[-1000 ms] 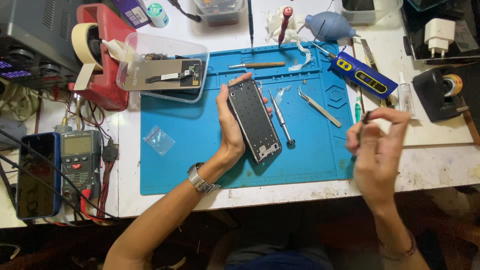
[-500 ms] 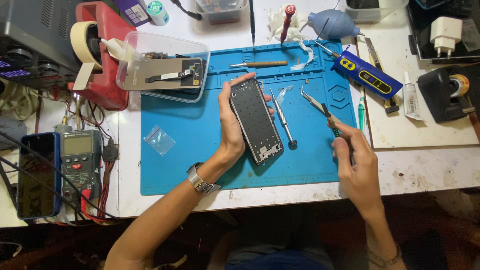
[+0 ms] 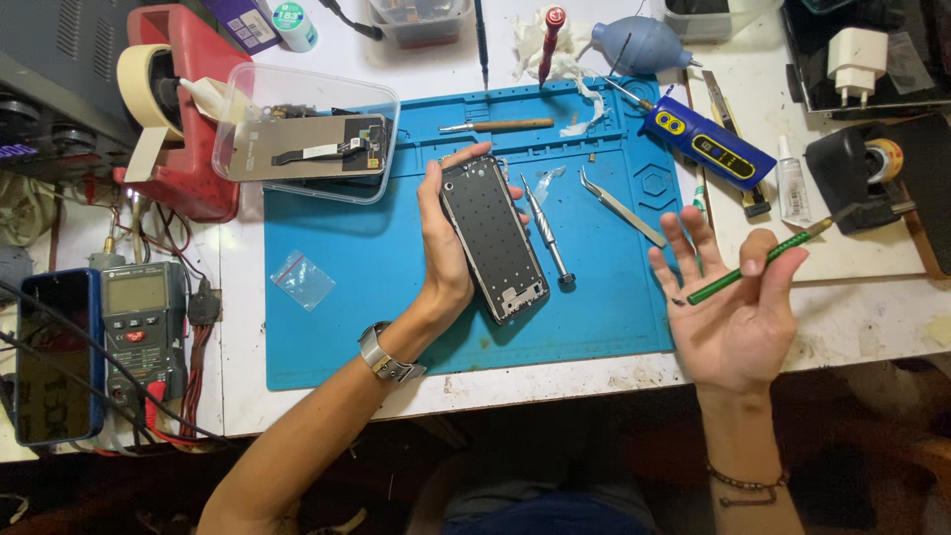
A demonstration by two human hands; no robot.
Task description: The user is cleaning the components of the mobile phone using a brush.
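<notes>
A cluttered repair bench, its white top covered by a blue silicone work mat (image 3: 396,297), serves as the setting. Above the middle of the mat, the left hand (image 3: 446,253) grips a stripped phone frame (image 3: 492,236) by its long edges, fingers wrapped round it, inner side up. Off the mat's right edge, the right hand (image 3: 731,307) lies palm up with fingers spread, a green-handled pick tool (image 3: 763,260) pinched loosely between thumb and forefinger. On the mat just right of the frame lie a small screwdriver (image 3: 547,236) and bent-tip tweezers (image 3: 622,206); a clear plastic tray (image 3: 307,129) holding a display panel overlaps the mat's upper left corner. The work appears to be at the tool-change stage: the pick seems newly readied, and bringing its tip to the frame would call for a firmer, pen-like grip.
</notes>
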